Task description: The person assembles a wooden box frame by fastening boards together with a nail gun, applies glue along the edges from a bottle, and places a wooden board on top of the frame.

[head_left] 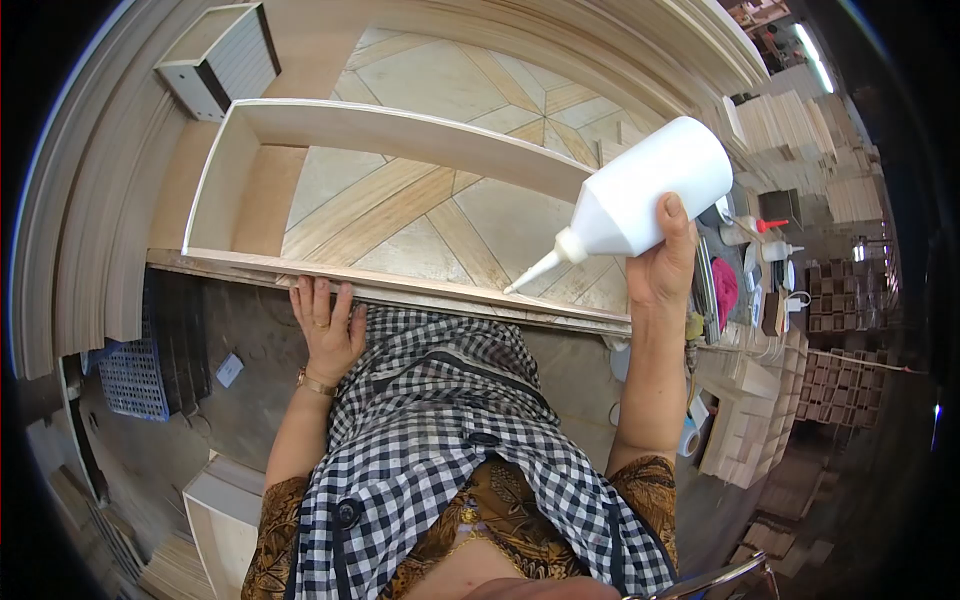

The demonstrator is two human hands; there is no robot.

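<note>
The right hand's point(662, 255) fingers close around a white squeeze bottle point(655, 180), tilted so its nozzle tip is at the near rail of a long wooden frame point(400, 140), while the left hand point(332, 330) holds nothing, its fingers extended close together against that rail. The frame lies on a patterned bench top point(400, 205), and the bottle and right hand block the view of its right end. Farther out are a small box point(215, 60) behind the left corner, stacked boards point(80, 200) at left, and a pink cloth point(724, 293) at right.
</note>
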